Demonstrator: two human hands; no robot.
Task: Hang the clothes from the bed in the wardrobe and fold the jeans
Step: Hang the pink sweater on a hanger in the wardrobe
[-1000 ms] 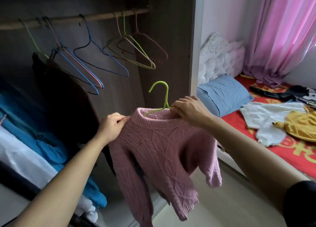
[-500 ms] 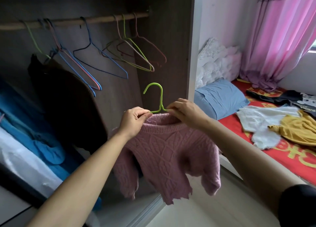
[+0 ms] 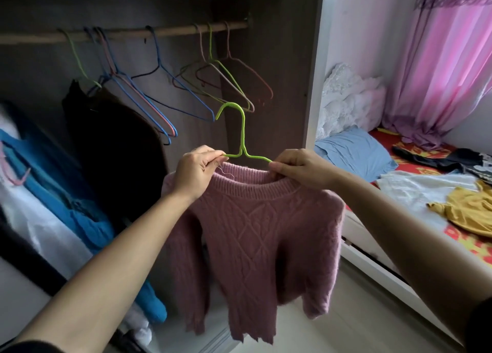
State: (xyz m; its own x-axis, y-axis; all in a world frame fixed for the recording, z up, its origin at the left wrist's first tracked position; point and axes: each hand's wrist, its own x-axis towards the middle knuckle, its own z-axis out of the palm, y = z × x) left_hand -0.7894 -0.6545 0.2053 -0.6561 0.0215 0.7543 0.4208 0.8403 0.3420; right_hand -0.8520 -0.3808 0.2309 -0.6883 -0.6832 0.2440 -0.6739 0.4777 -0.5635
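Sweater (image 3: 266, 233) on hanger (image 3: 242, 137), held betw. both hands, not on the rod (image 3: 170, 32) yet.
L hand (image 3: 197, 171) pinches the wire end + collar on its side; R hand (image 3: 300, 169) pinches wire + collar edge on its side. Hands are apart, the sweater hangs below them, and the rod is above and beyond. Risk, imo: wire shows bare above the neckline, so the shoulders may not be seated, and releasing could let the knit slide off one end. Vs 0.5 s ago: hands wider apart, collar spread not bunched, hook more upright. More clothes (image 3: 471, 211) on bed (image 3: 468, 249), right of R hand.

Head view looks forward and down, near the wardrobe (image 3: 279, 60).
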